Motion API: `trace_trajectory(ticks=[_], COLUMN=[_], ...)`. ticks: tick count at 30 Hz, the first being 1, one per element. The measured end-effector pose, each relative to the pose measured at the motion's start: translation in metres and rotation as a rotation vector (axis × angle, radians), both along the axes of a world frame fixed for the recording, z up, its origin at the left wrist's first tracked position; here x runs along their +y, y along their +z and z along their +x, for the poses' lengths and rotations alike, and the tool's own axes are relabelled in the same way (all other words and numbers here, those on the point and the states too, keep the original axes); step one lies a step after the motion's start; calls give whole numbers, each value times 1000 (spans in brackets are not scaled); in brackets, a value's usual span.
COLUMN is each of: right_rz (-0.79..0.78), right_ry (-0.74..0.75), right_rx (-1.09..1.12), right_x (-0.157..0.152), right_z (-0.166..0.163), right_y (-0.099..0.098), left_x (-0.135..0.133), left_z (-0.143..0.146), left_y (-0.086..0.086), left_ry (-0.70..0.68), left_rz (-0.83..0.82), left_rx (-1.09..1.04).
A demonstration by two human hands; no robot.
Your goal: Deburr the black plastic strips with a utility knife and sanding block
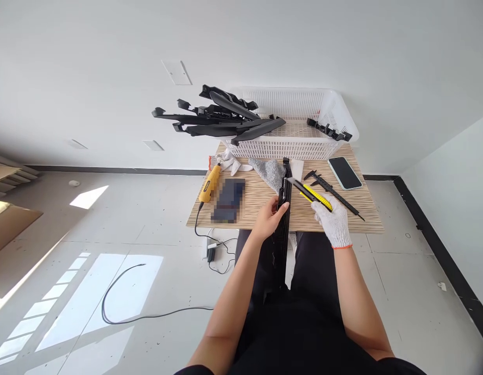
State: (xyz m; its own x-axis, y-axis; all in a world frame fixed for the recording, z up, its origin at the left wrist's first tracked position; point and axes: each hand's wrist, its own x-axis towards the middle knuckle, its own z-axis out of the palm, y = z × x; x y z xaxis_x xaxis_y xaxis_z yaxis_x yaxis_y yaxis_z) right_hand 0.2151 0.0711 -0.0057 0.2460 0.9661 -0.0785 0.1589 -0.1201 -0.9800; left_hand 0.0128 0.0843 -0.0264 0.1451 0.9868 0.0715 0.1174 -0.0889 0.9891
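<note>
My bare left hand (271, 217) is closed around a long black plastic trim piece (281, 234), which runs from over the table down toward my lap. In my right hand (333, 221), covered by a white knit glove with an orange cuff, is a yellow and black utility knife (313, 196). The knife's blade points to the left and its tip is at the upper part of the trim piece; whether it touches I cannot tell. A grey cloth (268, 172) lies just behind the piece.
A white plastic basket (292, 148) with several black plastic parts (233, 125) stands at the back of the table (304, 221). Calipers (335, 194) and a phone (345, 173) lie right. On the left are a corded yellow tool (210, 183), a white glove (230, 161) and a blurred dark object (228, 200).
</note>
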Motion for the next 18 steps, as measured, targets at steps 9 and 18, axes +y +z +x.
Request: trace_trajectory(ticks=[9,18], right_rz=[0,-21], right_ry=[-34,0], right_rx=[42,36], right_x=[0,-1], right_z=[0,1], right_y=[1,-1], left_x=[0,1], left_z=[0,1], left_y=[-3,-5], left_ry=[13,14], left_rz=[8,16], left_rx=[-18,2])
